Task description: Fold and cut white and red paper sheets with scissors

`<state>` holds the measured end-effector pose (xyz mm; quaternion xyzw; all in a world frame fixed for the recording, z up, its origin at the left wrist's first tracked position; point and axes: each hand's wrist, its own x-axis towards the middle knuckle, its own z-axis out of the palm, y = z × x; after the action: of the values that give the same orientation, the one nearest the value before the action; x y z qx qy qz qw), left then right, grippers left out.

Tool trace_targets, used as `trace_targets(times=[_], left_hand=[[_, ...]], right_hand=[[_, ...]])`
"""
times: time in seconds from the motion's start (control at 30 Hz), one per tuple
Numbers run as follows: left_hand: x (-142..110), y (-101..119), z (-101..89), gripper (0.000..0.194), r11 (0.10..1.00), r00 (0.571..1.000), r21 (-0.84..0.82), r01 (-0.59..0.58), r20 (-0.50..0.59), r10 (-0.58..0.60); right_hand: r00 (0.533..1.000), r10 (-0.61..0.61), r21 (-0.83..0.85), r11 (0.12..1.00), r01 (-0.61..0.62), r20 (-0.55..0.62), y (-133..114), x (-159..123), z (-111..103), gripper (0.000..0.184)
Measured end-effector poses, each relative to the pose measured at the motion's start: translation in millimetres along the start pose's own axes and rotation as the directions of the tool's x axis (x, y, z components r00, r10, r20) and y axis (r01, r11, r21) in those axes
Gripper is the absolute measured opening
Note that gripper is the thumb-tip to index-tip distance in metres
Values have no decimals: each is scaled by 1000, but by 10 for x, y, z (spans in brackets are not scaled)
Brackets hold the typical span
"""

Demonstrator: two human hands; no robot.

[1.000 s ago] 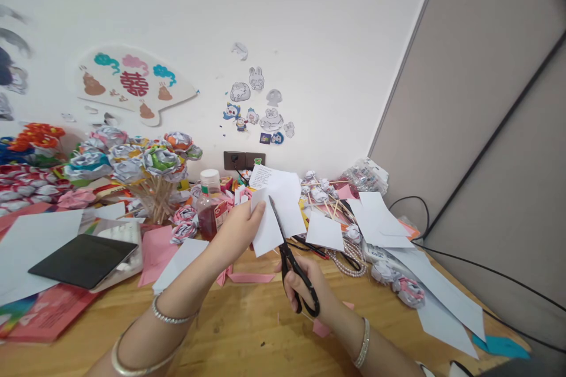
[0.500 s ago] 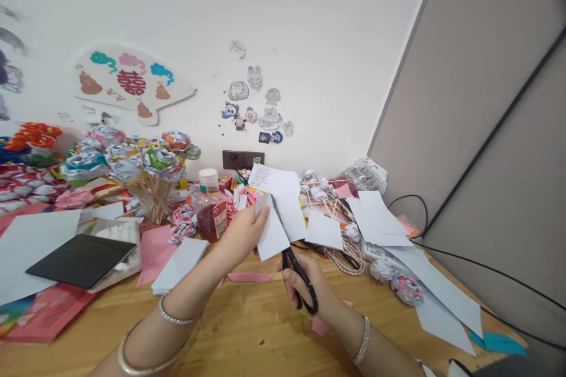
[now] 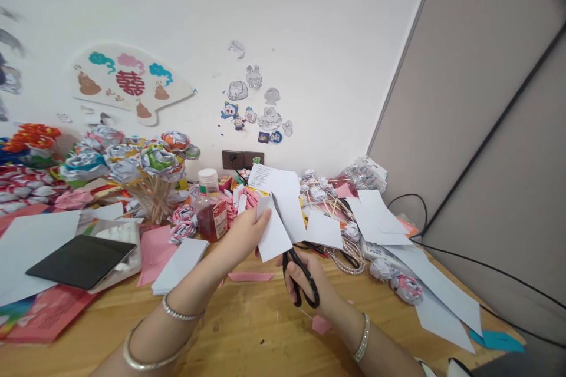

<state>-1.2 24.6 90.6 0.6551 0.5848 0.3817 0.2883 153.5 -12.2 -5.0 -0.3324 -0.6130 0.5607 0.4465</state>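
My left hand (image 3: 253,227) pinches a small white sheet of paper (image 3: 272,237), thumb on its front, the other fingers hidden behind. In my right hand (image 3: 312,280) are black-handled scissors (image 3: 305,285), fingers through the loops. Their blades point up and away from me, along the right edge of the sheet. Whether the blades are parted cannot be made out clearly. Just behind lies a larger white sheet with writing (image 3: 283,197), partly covered by the held paper.
A bottle of reddish liquid (image 3: 212,212) stands left of my left hand. Paper flowers on sticks (image 3: 150,168), a black tablet (image 3: 82,260) and a stack of white paper (image 3: 179,265) lie further left. On the right are loose white sheets (image 3: 375,218) and a pearl string (image 3: 347,259).
The held paper and both hands have shifted very slightly to the right. The scissors stay at the sheet's right edge, and both hands keep their hold.
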Motion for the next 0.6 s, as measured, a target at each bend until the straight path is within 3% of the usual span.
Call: trace_targets(times=[0.37, 0.6], left_hand=[[142, -197, 180, 23, 995, 996, -54, 85, -16, -85], [130, -200, 203, 28, 983, 992, -136, 125, -10, -128]], right_hand=[[995, 85, -37, 996, -87, -43, 94, 40, 25, 45], [991, 120, -63, 990, -124, -57, 104, 48, 15, 45]])
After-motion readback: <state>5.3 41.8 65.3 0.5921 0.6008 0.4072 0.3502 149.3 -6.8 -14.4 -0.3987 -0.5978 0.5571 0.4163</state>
